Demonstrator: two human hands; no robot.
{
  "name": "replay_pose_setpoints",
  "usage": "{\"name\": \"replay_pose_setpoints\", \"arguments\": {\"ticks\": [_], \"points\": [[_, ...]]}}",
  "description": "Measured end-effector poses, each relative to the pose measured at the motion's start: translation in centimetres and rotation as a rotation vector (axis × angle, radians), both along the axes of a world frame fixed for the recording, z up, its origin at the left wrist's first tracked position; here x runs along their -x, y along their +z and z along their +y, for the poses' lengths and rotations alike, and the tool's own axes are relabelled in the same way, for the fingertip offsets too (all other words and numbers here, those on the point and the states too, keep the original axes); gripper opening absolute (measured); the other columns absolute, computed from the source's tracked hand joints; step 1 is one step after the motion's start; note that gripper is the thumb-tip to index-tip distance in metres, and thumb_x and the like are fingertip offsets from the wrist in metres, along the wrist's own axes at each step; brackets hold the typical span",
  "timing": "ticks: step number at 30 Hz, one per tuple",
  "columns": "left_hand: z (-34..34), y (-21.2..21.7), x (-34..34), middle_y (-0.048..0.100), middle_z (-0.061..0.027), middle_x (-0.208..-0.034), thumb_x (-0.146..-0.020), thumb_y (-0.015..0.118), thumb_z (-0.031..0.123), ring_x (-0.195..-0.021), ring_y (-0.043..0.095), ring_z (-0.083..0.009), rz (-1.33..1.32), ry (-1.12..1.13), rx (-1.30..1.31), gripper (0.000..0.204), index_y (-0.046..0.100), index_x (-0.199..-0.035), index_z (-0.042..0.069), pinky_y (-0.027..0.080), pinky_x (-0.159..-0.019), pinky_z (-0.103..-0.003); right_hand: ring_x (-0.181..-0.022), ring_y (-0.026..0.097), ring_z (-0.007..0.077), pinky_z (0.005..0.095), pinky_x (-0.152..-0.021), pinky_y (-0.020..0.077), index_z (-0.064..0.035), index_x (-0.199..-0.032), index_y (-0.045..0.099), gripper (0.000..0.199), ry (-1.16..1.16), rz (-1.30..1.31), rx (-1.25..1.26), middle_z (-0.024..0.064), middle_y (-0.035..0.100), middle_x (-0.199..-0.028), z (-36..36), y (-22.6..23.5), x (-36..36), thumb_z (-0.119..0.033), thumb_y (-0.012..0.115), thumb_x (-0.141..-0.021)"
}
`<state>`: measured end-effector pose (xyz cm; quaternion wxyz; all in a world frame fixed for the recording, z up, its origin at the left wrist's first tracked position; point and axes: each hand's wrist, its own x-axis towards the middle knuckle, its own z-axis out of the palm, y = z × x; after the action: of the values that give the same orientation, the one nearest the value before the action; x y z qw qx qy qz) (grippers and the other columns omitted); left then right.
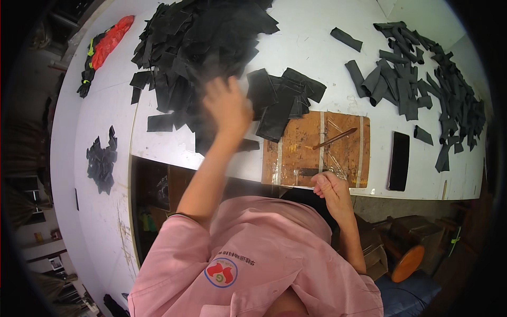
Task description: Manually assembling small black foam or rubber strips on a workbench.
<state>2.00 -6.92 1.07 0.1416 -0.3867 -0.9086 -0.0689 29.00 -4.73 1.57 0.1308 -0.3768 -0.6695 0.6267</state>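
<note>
My left hand [228, 104] is over the near edge of a big heap of flat black fabric pieces [185, 47], its fingers spread and a little blurred by motion. Several black pieces [277, 116] lie to its right, overlapping the corner of a worn brown board [296, 153]. At the board's front edge my right hand [334, 194] is closed, thumb against curled fingers. A short dark strip [311, 171] lies on the board by those fingers; I cannot tell whether they hold it. A thin brown stick [335, 138] rests slantwise on the board, which has strips of clear tape.
Rolled dark grey fabric tubes [401, 84] spread over the table's right side. A black phone [398, 161] lies right of the board. To the left are a red plastic bag [113, 41] and a small dark fabric pile [102, 161]. A wooden stool [409, 261] stands below the table edge.
</note>
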Motion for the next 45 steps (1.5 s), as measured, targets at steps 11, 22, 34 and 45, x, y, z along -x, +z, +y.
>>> {"name": "replay_pose_setpoints", "arguments": {"ticks": [11,22,34,45], "points": [[-2.9,-2.5,8.8,0.053,-0.0126,-0.074,-0.067,0.056,0.012,-0.073,0.051,-0.0296,0.21,-0.125,-0.077,0.015,0.049,-0.077,0.004,0.043,-0.059,-0.038,-0.057,0.053,0.0223,0.031,-0.055,0.0411,0.0042,-0.08,0.055,0.028,0.144,-0.061,-0.107,0.0132,0.055,-0.063,-1.1,0.0,1.1,-0.022,0.047,-0.085],[0.1,-1.9,-0.3,0.049,-0.0184,-0.091,-0.069,0.061,0.017,-0.084,0.049,-0.0326,-0.195,-0.32,-0.159,0.025,0.051,-0.086,0.001,0.043,-0.07,-0.039,-0.062,0.055,0.0283,0.0338,-0.057,0.0416,0.0048,-0.08,0.055,0.028,0.172,-0.088,-0.181,0.0168,0.055,-0.067,-1.2,0.4,1.5,-0.022,0.048,-0.084],[-1.7,-2.9,7.4,0.056,-0.0174,-0.063,-0.071,0.064,0.023,-0.065,0.057,-0.0347,-0.211,0.205,-0.461,0.026,0.054,-0.068,-0.001,0.043,-0.057,-0.04,-0.063,0.056,0.0295,0.0344,-0.057,0.0421,0.0035,-0.082,0.056,0.024,0.246,-0.123,-0.19,0.0163,0.057,-0.07,-1.6,1.0,2.0,-0.02,0.05,-0.083],[-3.3,4.3,-2.3,0.052,0.0041,-0.057,-0.078,0.06,0.011,-0.051,0.043,-0.0001,-1.591,-0.251,-0.612,0.026,0.047,-0.056,0.009,0.036,-0.045,-0.016,-0.07,0.051,0.008,0.0202,-0.062,0.0416,-0.001,-0.1,0.051,0.026,-0.064,0.39,0.186,-0.0002,0.054,-0.079,-1.6,2.6,5.5,-0.012,0.059,-0.078]]}}
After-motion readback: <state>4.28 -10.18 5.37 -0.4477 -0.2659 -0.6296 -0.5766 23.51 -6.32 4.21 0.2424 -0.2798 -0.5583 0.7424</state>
